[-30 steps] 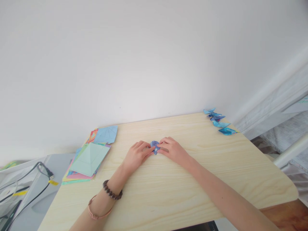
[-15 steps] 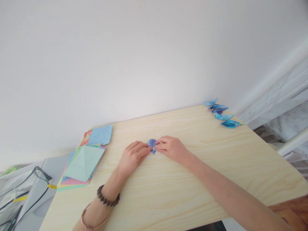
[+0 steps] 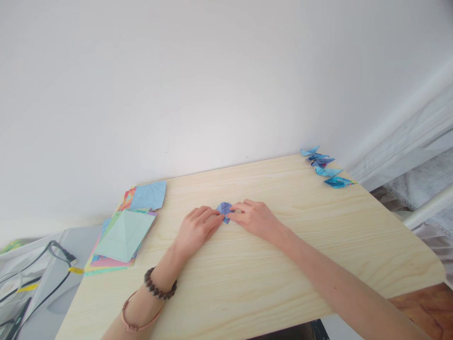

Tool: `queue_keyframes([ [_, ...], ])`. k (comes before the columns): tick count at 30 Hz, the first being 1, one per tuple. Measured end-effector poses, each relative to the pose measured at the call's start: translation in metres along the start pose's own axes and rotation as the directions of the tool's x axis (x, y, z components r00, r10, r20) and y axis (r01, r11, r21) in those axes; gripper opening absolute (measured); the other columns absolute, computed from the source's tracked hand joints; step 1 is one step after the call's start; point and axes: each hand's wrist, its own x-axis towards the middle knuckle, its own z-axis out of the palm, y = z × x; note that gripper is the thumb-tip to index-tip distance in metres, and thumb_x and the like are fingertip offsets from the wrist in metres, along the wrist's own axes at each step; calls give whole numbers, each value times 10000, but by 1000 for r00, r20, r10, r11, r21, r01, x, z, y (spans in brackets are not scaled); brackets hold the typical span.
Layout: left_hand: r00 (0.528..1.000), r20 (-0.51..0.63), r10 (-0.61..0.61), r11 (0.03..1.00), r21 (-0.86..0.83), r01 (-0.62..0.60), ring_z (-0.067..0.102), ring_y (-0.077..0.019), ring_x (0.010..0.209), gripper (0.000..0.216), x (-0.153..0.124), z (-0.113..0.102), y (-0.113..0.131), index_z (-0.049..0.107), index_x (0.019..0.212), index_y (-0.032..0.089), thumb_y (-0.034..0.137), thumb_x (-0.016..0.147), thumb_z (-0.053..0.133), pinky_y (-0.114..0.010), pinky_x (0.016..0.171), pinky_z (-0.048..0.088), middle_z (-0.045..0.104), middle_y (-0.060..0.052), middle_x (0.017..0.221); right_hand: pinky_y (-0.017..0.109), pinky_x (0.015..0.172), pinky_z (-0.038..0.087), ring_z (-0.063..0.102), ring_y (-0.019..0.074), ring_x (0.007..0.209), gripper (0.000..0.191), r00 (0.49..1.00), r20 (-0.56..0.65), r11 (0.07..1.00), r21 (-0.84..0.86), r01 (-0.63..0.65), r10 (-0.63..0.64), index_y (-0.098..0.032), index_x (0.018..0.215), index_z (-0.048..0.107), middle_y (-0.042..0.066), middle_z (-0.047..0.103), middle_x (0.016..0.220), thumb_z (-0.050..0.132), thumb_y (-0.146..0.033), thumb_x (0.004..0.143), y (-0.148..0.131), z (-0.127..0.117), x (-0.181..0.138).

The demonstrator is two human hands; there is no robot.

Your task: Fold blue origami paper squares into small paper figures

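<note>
Blue paper (image 3: 224,208) lies between both hands' fingertips (image 3: 222,215) (touching).

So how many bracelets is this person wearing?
2, both on the left arm: a dark beaded bracelet nearer the hand, and a copper-coloured bangle farther up. None shows on the right arm, though both arms run out of the picture.

pale table (image 3: 226,283): stacked papers (image 3: 123,236), folded figures (image 3: 328,172) (mostly blue)
</note>
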Motion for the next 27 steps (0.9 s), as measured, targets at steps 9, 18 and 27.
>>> queue_keyframes([
  [9,1000,25,-1,1000,-2,1,542,-204,950,249,-3,0,1,583,1098,232,205,872,481,-335,757,434,630,-60,1035,256,637,404,584,154,811,223,992,37,992,10,-123,123,-296,966,661,13,643,1040,481,-207,869,-13,-5,2],
  [18,1000,10,4,999,-39,-4,549,-189,885,209,2,0,-3,603,1050,196,232,874,497,-333,758,453,639,-65,950,221,681,424,619,115,815,214,993,-22,982,151,-111,116,-299,1011,656,-17,653,1018,482,-284,888,0,5,0],
  [27,1000,-14,12,1000,-13,-13,556,-187,837,163,4,4,-3,603,988,168,207,874,492,-332,738,469,643,-62,909,228,784,448,611,121,869,224,993,-31,951,292,-102,116,-268,1028,655,1,638,1032,522,-333,860,11,10,3],
])
